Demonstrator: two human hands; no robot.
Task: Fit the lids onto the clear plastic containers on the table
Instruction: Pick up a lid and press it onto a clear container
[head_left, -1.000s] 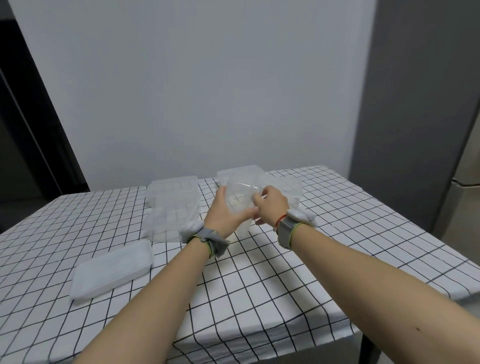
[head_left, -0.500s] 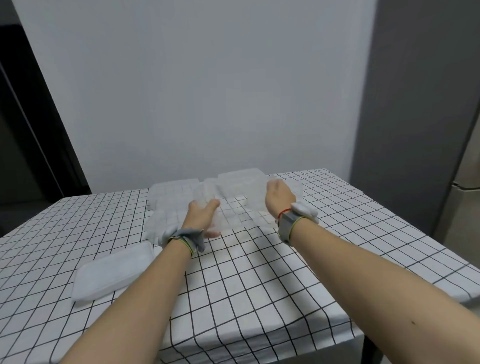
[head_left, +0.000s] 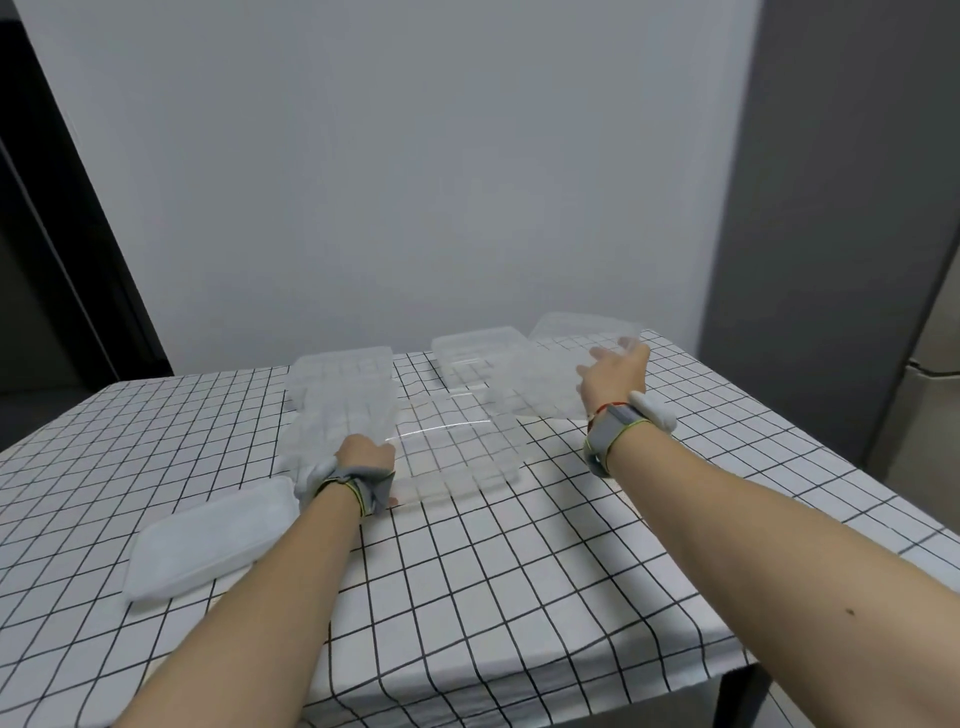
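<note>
Checked tablecloth (head_left: 467, 597); left hand (head_left: 364, 453) grip clamped on clear container (head_left: 457, 452), right hand (head_left: 613, 379) fingers apart at lid (head_left: 561, 374).

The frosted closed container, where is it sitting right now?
In the head view the frosted closed container lies on the left side of the checked tablecloth, nearer the person than the clear ones, just left of the left wrist.

We see a surface (head_left: 467, 597) under a white cloth with a black grid. An open clear container (head_left: 457, 452) sits just right of our left grip (head_left: 363, 452); a lidded container (head_left: 208, 540) lies to its left, a clear stack (head_left: 343, 395) just beyond it, and more clear containers (head_left: 478, 353) left of our right grip (head_left: 613, 384).
</note>
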